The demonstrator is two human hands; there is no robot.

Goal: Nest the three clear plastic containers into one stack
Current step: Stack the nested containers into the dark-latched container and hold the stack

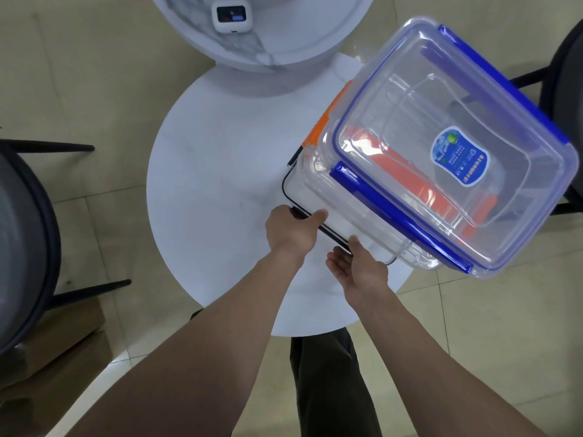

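Observation:
A stack of clear plastic containers stands on the right part of a small round white table point(202, 171). On top lies the blue-clipped container point(441, 146) with a blue label. Under it an orange-clipped container point(328, 118) shows through the clear walls. At the bottom sits a container with a black rim point(285, 184). My left hand point(291, 230) grips the black rim at the stack's near left corner. My right hand point(358, 268) touches the same near edge with its fingers spread, palm up.
A second round marble-patterned table point(262, 33) with a small white device point(232, 15) stands behind. Dark chairs stand at the left point(25, 234) and at the far right point(564, 74). A cardboard box point(63, 345) lies on the tiled floor at the lower left.

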